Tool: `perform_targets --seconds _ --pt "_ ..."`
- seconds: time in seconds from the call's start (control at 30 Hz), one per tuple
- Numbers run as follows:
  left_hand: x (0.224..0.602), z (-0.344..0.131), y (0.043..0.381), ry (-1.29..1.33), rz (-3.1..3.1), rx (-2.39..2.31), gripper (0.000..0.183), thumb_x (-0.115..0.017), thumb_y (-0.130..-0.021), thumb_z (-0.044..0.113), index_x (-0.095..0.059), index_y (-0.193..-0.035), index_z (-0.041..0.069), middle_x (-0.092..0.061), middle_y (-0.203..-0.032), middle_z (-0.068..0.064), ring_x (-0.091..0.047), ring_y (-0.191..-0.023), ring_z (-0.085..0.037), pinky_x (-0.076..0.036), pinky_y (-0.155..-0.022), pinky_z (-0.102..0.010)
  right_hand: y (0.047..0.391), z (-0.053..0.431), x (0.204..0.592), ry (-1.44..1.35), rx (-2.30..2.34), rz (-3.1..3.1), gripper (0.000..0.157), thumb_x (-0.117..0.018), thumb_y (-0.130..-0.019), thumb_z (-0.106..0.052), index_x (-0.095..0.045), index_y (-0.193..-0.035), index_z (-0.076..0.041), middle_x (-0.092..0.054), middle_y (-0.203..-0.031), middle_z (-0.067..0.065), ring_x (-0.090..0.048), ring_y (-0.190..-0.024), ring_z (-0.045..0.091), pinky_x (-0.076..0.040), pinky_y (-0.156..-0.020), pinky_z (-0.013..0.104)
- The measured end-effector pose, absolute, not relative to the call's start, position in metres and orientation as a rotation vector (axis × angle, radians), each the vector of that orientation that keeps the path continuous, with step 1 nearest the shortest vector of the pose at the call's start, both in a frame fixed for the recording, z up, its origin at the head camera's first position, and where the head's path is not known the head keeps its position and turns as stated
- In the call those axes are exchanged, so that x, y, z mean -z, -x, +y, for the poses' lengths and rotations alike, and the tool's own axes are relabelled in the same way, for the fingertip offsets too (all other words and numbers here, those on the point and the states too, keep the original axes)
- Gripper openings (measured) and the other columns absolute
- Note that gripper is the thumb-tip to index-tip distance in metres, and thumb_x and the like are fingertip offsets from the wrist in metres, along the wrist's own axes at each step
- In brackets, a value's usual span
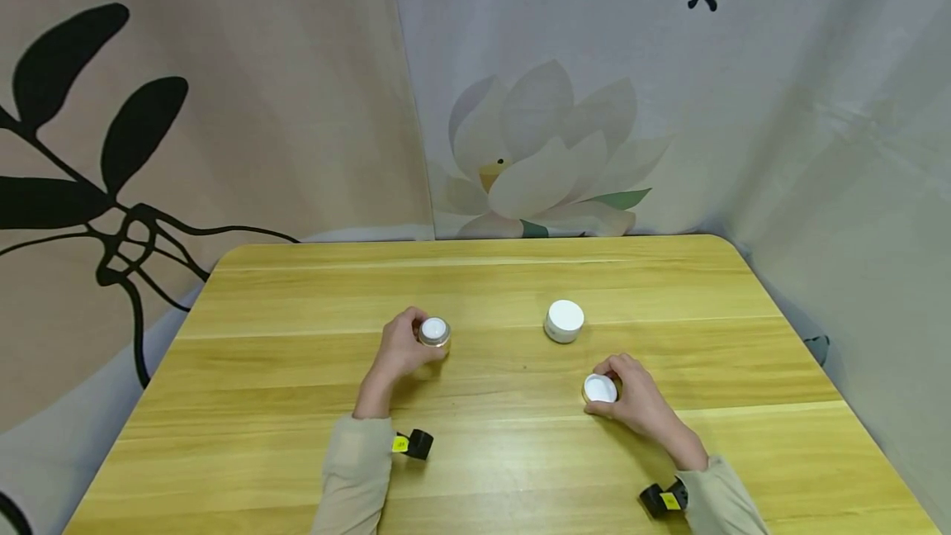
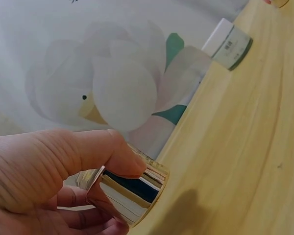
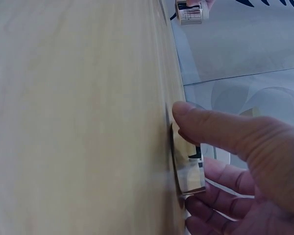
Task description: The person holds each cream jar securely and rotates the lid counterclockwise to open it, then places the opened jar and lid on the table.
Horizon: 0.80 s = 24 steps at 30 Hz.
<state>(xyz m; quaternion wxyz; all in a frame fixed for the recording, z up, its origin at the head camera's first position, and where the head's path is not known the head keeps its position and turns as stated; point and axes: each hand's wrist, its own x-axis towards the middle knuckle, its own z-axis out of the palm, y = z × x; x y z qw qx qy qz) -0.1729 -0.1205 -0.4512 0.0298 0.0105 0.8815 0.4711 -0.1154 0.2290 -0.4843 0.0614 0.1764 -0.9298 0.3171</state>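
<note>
A small shiny gold cosmetic jar with a white top [image 1: 434, 330] is gripped between the thumb and fingers of my left hand [image 1: 399, 349]. Up close in the left wrist view, the thumb presses on the gold side of the jar [image 2: 137, 188], low over the wood. My right hand [image 1: 639, 403] pinches a gold jar lid [image 1: 599, 389] by its edge, white inside facing up. The right wrist view has this lid [image 3: 190, 178] right at the tabletop, thumb on one side and fingers on the other.
A white lidded jar [image 1: 565, 321] stands upright beyond the right hand; its printed label shows in the left wrist view. The wooden table [image 1: 490, 469] ends at the back against a curtain [image 1: 319, 106] with a flower print. Black wrist devices [image 1: 419, 444] sit by both sleeves.
</note>
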Motion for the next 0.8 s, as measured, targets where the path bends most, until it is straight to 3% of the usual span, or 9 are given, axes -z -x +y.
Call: perform_targets --seconds 0.8 --pt "0.4614 -0.1222 0.1754 -0.034 2.741 -1.422 0.048 -0.078 -0.065 -0.001 -0.054 -0.106 -0.007 -0.058 -0.102 -0.020 -0.054 -0.096 -0.034 -0.045 -0.085 -0.047 0.1154 0.2299 0.4847 -0.549 -0.961 -2.803 0.044 -0.089 -0.058 -0.014 -0.059 -0.089 -0.004 -0.055 -0.085 0.002 -0.050 -0.076 0.017 -0.043 -0.065 0.029"
